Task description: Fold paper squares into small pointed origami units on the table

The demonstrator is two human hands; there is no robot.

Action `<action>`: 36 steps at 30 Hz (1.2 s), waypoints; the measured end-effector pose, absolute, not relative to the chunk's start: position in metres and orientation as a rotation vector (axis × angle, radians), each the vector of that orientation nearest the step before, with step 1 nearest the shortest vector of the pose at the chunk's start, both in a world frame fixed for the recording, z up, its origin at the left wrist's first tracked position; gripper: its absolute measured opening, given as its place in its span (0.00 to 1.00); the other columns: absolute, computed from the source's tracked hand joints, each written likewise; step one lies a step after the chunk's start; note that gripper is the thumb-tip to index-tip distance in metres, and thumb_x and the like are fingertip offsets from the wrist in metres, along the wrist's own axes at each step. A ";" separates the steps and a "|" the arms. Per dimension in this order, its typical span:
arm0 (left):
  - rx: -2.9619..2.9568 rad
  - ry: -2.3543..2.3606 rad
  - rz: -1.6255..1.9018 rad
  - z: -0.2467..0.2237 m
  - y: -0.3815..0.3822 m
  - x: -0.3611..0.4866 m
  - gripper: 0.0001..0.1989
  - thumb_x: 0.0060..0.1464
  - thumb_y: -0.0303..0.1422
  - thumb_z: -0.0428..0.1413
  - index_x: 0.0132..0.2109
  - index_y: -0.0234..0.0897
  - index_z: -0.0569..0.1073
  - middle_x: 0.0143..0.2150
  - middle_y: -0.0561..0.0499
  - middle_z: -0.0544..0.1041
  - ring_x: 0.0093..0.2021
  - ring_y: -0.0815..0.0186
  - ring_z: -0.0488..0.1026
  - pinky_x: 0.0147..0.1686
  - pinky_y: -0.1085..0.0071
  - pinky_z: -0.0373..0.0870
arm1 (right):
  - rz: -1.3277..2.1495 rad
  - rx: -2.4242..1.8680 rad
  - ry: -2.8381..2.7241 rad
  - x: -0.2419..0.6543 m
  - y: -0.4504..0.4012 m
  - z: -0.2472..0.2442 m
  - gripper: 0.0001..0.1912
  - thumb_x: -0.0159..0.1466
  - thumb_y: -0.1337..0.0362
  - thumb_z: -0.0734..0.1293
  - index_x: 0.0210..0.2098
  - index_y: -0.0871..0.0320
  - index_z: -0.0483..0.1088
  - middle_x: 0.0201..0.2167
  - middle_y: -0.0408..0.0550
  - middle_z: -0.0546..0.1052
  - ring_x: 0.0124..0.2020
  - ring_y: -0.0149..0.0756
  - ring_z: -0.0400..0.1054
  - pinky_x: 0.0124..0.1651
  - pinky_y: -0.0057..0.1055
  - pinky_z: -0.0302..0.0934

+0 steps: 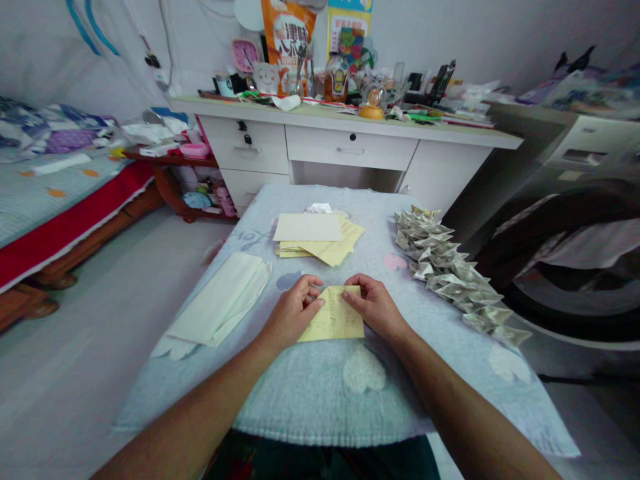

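Note:
Between my two hands is a yellow sheet of paper (337, 320) with faint writing, just above the cloth-covered table (310, 393). My left hand (299, 307) pinches its upper left side, where the corner looks folded or slanted. At the upper right, my right hand (373, 303) grips the sheet between thumb and fingers. Beyond my hands lies a stack of yellow papers (333, 250), with a white card (310, 227) on top. To the right runs a long row of folded paper pieces (450, 273) with pointed tips.
A folded pale cloth or paper bundle (220, 297) lies on the table's left. Behind the table stands a white desk (345, 123) crowded with a honey-coloured jar (337, 77), an orange snack bag (287, 40) and clutter. A bed (65, 193) is at left, a washing machine (565, 160) at right.

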State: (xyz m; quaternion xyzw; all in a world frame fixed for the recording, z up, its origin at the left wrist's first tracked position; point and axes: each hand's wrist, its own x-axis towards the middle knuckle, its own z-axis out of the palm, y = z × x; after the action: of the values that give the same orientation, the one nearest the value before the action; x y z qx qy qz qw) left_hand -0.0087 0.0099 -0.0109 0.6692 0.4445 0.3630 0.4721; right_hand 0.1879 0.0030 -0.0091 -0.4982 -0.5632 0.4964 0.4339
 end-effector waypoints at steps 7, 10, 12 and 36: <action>2.243 1.214 0.779 -0.015 0.009 -0.009 0.13 0.57 0.27 0.50 0.48 0.39 0.73 0.43 0.49 0.73 0.44 0.63 0.71 0.46 0.66 0.67 | 0.602 -1.495 -1.791 0.185 0.003 -0.014 0.02 0.57 0.68 0.65 0.32 0.57 0.69 0.28 0.43 0.71 0.30 0.32 0.62 0.34 0.28 0.55; 2.377 1.265 0.712 -0.016 0.009 -0.008 0.14 0.56 0.26 0.52 0.49 0.38 0.74 0.43 0.47 0.71 0.45 0.62 0.69 0.47 0.64 0.67 | 0.419 -1.512 -1.922 0.183 0.001 -0.012 0.05 0.56 0.72 0.65 0.32 0.58 0.69 0.29 0.45 0.71 0.33 0.34 0.62 0.38 0.30 0.55; 2.439 1.283 0.674 -0.016 0.009 -0.007 0.15 0.55 0.26 0.53 0.49 0.38 0.74 0.42 0.47 0.71 0.45 0.61 0.67 0.48 0.63 0.67 | 0.366 -1.489 -1.987 0.182 0.000 -0.012 0.06 0.57 0.73 0.65 0.32 0.58 0.70 0.29 0.45 0.70 0.34 0.36 0.62 0.39 0.31 0.56; 2.540 1.286 0.602 -0.018 0.009 -0.007 0.14 0.56 0.26 0.52 0.49 0.41 0.72 0.43 0.49 0.69 0.45 0.61 0.65 0.47 0.63 0.65 | 0.084 -1.237 -2.414 0.180 -0.016 -0.013 0.07 0.58 0.71 0.66 0.37 0.58 0.73 0.38 0.50 0.73 0.40 0.39 0.61 0.45 0.36 0.56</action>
State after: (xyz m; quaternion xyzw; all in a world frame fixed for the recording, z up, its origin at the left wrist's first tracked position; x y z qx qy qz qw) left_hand -0.0069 0.0089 -0.0182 0.8670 0.4390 0.2054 0.1156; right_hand 0.1795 -0.0160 -0.0127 -0.4456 -0.8692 0.0302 0.2124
